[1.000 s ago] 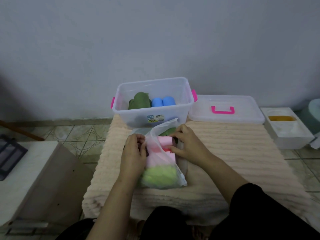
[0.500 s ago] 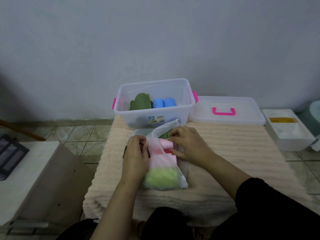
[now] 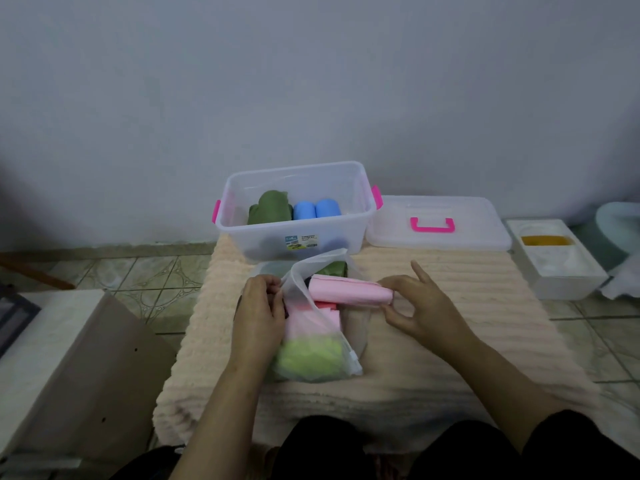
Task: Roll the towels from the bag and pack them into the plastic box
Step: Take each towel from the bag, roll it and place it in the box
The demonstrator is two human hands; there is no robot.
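A clear plastic bag lies on the peach mat, holding pink, red and light green towels; a dark green towel shows at its mouth. My left hand grips the bag's left edge. My right hand pinches the end of a folded pink towel, which sticks halfway out of the bag to the right. Behind stands the clear plastic box with pink latches, holding a rolled dark green towel and two rolled blue towels.
The box's lid with a pink handle lies right of the box. A white container with yellow contents sits on the tiled floor further right. A low white and brown board stands at my left.
My right hand has drawn the pink towel rightward out of the bag's mouth. My left hand has stayed on the bag's edge.
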